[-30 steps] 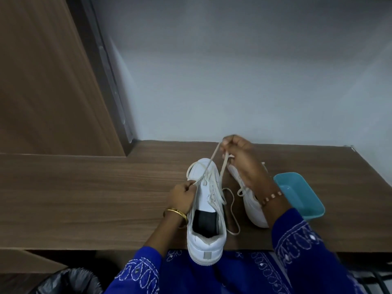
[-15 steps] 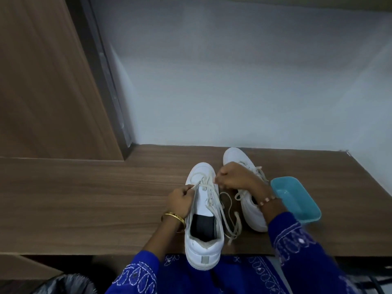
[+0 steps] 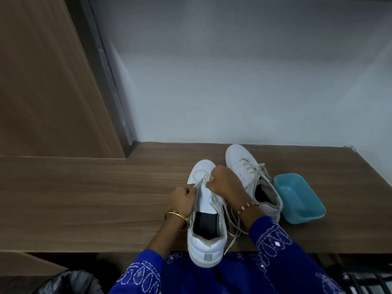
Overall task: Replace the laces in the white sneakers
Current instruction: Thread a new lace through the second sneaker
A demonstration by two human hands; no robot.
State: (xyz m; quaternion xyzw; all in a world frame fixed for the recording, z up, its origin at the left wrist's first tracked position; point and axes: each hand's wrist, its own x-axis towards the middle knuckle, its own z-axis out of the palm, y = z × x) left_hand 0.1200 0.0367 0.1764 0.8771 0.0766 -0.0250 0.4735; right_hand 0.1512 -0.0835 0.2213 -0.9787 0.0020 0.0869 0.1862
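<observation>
Over the near sneaker's (image 3: 206,219) eyelets: left hand (image 3: 183,199) and right hand (image 3: 224,183), both curled, each pinching the cream lace (image 3: 230,217). Sneaker heel overhangs the wooden desk's (image 3: 95,198) front edge. Second sneaker (image 3: 244,164) just right, laced; teal tray (image 3: 301,198) beyond. Bare desk lies left.

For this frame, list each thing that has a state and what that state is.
Near sneaker: upright on the desk, heel over the edge, lace partly threaded.
Lace: loose ends trailing on the desk.
Left hand: pinching the lace.
Right hand: curled on the lace near the toe eyelets.
Far sneaker: upright, laced.
Blue tray: upright, nothing visible inside.
</observation>
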